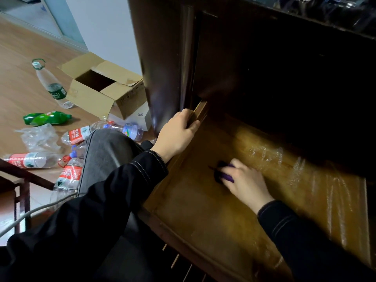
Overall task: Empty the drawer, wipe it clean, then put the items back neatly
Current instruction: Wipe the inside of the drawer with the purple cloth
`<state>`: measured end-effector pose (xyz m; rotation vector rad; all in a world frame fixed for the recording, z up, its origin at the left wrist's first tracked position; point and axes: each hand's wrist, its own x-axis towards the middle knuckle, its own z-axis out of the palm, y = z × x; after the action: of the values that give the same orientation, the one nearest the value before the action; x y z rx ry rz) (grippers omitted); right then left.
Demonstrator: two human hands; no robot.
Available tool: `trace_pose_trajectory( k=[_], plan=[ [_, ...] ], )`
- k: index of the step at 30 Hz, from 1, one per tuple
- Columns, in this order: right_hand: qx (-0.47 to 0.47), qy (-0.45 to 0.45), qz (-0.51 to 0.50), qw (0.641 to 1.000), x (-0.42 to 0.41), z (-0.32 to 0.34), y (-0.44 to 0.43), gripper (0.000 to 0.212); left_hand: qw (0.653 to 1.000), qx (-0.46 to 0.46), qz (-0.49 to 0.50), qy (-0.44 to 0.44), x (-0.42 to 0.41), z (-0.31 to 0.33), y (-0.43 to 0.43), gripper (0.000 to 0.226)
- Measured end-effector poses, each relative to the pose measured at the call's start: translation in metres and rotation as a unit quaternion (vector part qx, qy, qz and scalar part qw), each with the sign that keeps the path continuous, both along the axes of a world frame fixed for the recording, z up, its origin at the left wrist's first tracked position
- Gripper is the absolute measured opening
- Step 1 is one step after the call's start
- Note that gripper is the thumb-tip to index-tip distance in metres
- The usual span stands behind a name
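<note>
Now L hand (179, 133) grips drawer (203, 210) left edge, near back corner. R hand (245, 181) holds purple cloth (221, 175) mid-drawer. Bottle labels (77, 135) unreadable.

Left hand (179, 131) gripping drawer (203, 210) edge, right hand (246, 180) pressing cloth (222, 174)

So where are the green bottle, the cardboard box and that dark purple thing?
green bottle (46, 118): head view, middle of its body.
cardboard box (89, 97): head view, near flap.
dark purple thing (218, 173): head view, part past fingers.
</note>
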<state>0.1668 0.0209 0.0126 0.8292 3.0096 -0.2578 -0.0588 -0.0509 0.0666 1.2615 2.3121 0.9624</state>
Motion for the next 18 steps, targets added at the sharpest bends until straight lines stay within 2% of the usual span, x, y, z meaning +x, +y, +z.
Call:
trace_pose_trajectory(
  k=[2,7,10,13,15,18],
  plan=[
    [0.008,-0.009,0.028,1.000,0.001,-0.001,-0.011,0.029,1.000,0.001,0.001,-0.003,0.000,0.000,0.000,0.037],
    [-0.064,-0.060,0.218,0.972,0.019,-0.006,-0.072,0.023,1.000,0.007,0.005,-0.006,-0.001,-0.001,0.001,0.038],
    [-0.066,-0.036,0.167,0.983,0.008,0.001,-0.055,0.018,1.000,0.006,0.006,-0.002,0.000,-0.001,0.000,0.039],
    [-0.044,-0.023,0.107,0.993,0.004,0.000,-0.046,0.022,1.000,0.009,0.006,-0.006,0.000,-0.001,0.001,0.039],
    [-0.066,-0.048,0.163,0.983,0.007,0.000,-0.064,0.018,1.000,0.010,0.005,-0.008,-0.001,-0.001,0.001,0.038],
    [-0.084,-0.082,0.269,0.956,0.018,-0.001,-0.091,0.023,1.000,0.014,0.003,-0.009,-0.001,-0.002,0.000,0.038]
  ],
)
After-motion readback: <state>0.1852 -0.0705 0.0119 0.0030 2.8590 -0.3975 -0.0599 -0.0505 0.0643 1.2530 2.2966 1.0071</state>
